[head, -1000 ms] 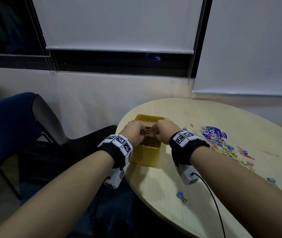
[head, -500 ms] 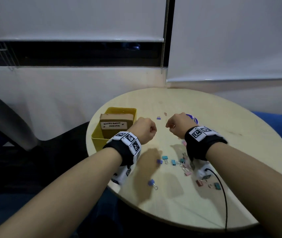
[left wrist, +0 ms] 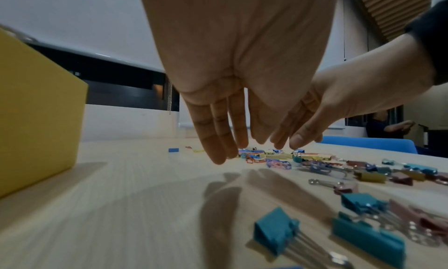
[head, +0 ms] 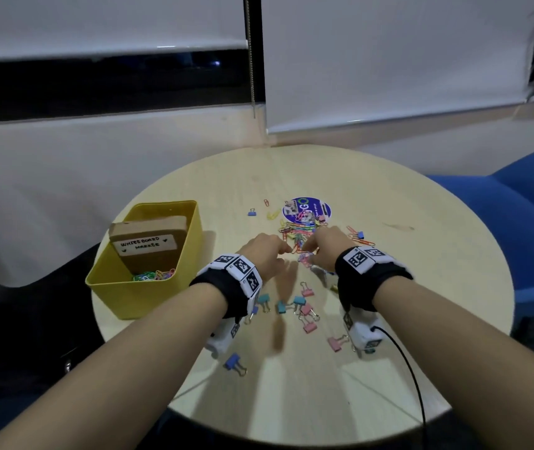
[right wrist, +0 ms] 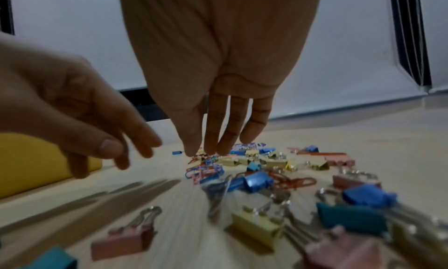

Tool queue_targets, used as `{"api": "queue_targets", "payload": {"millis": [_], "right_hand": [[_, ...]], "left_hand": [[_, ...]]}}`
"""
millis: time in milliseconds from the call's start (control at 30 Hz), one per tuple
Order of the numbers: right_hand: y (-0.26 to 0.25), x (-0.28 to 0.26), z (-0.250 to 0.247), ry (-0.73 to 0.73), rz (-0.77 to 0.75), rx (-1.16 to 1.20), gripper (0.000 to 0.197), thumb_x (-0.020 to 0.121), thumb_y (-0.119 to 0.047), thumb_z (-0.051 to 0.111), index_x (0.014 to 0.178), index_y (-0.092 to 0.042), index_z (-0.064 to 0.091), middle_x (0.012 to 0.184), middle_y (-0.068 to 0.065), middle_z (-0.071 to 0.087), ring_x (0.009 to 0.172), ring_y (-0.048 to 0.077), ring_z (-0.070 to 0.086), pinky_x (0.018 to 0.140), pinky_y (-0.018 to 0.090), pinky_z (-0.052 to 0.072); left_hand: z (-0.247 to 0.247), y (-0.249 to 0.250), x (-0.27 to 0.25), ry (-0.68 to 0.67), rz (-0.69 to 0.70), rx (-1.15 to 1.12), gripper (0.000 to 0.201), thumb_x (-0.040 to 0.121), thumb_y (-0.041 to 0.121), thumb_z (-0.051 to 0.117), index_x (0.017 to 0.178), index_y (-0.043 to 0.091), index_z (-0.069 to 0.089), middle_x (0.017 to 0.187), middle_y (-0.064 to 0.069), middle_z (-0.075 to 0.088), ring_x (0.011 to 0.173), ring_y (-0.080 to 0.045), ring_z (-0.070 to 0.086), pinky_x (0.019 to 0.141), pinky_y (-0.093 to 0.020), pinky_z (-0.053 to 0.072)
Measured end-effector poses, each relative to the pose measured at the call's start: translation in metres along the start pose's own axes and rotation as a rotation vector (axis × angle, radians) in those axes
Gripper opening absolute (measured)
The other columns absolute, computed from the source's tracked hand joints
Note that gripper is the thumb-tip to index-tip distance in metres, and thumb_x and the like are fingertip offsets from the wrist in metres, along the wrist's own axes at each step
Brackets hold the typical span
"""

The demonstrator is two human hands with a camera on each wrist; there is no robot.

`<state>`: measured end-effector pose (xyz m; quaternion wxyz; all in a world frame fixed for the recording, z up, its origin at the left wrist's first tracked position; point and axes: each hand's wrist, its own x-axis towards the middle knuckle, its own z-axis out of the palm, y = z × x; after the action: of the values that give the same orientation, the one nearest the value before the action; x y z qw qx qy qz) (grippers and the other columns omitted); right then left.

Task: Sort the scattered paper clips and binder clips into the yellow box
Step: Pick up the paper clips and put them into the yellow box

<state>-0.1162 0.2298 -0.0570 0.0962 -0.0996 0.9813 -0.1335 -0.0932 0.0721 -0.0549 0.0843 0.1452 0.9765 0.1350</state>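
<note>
Pale round table (head: 389, 287) stands before white blinds, with blue chairs off to the right. From the head view, the left hand (head: 264, 251) and right hand (head: 325, 248) hover close together over the near edge of a heap of coloured paper clips (head: 295, 232), fingers pointing down. Left of the left hand sits the yellow box (head: 142, 297), holding a brown labelled block (head: 148, 245) and some clips. Binder clips (head: 304, 308) lie scattered nearer the person than both hands, between the wrists.

Seen from the left wrist, the left hand's fingers (left wrist: 218, 139) hang straight and relaxed, empty, tips just above the clips.

Seen from the right wrist, the right hand's fingers (right wrist: 215, 131) are likewise extended, holding nothing, tips at the heap; whether they touch it cannot be told.
</note>
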Motion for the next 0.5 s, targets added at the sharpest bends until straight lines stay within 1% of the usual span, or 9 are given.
{"api": "queue_targets", "payload": {"millis": [67,167,233,300,367,433,500], "right_hand": [[0.001,0.004,0.005,-0.037,-0.016,-0.031,0.029,0.087,-0.012,0.061,0.115,-0.017,0.069,0.114,0.010,0.067,0.101,0.027,0.065,0.089,0.037,0.055],[0.004,0.008,0.009,-0.026,-0.017,-0.056,0.020,0.086,-0.019,0.061,0.101,-0.012,0.072,0.099,0.014,0.068,0.088,0.029,0.065,0.079,0.035,0.056],[0.007,0.009,0.008,-0.032,-0.013,-0.064,0.016,0.083,-0.021,0.065,0.095,-0.014,0.074,0.091,0.011,0.069,0.086,0.027,0.066,0.075,0.032,0.055],[0.011,0.009,0.006,-0.044,-0.013,-0.067,0.015,0.081,-0.024,0.070,0.094,-0.018,0.075,0.084,0.006,0.068,0.084,0.025,0.065,0.072,0.029,0.052],[0.013,0.009,0.004,-0.052,-0.013,-0.070,0.016,0.079,-0.028,0.074,0.093,-0.022,0.075,0.078,0.001,0.063,0.079,0.022,0.063,0.068,0.026,0.047],[0.013,0.009,0.004,-0.074,-0.005,-0.058,0.015,0.075,-0.029,0.078,0.088,-0.023,0.073,0.077,0.000,0.062,0.076,0.022,0.061,0.066,0.026,0.045],[0.012,0.009,0.006,-0.102,-0.012,-0.019,0.013,0.072,-0.024,0.080,0.080,-0.019,0.072,0.076,0.002,0.063,0.074,0.023,0.062,0.065,0.027,0.047]], "left_hand": [[0.004,0.004,0.009,-0.026,0.027,0.007,0.039,0.094,0.016,0.051,0.132,0.022,0.057,0.127,-0.007,0.062,0.111,-0.024,0.061,0.097,-0.037,0.048],[0.010,0.012,0.021,-0.067,0.042,0.030,0.033,0.094,0.020,0.052,0.125,0.022,0.063,0.114,-0.010,0.067,0.099,-0.028,0.063,0.089,-0.039,0.052],[0.012,0.016,0.024,-0.091,0.033,0.058,0.030,0.093,0.020,0.052,0.120,0.020,0.066,0.108,-0.012,0.068,0.095,-0.030,0.063,0.086,-0.040,0.052],[0.014,0.017,0.026,-0.079,0.030,0.056,0.028,0.093,0.019,0.052,0.116,0.020,0.069,0.104,-0.013,0.068,0.094,-0.031,0.063,0.084,-0.039,0.053],[0.016,0.018,0.027,-0.051,0.026,0.035,0.027,0.093,0.018,0.053,0.113,0.019,0.070,0.103,-0.013,0.067,0.094,-0.031,0.063,0.083,-0.038,0.053],[0.017,0.019,0.026,-0.030,0.012,0.012,0.025,0.090,0.013,0.055,0.109,0.015,0.071,0.103,-0.013,0.067,0.095,-0.030,0.063,0.084,-0.039,0.053],[0.018,0.022,0.026,-0.017,0.007,0.002,0.021,0.087,0.009,0.058,0.103,0.011,0.071,0.102,-0.013,0.067,0.094,-0.030,0.064,0.085,-0.039,0.054]]}}
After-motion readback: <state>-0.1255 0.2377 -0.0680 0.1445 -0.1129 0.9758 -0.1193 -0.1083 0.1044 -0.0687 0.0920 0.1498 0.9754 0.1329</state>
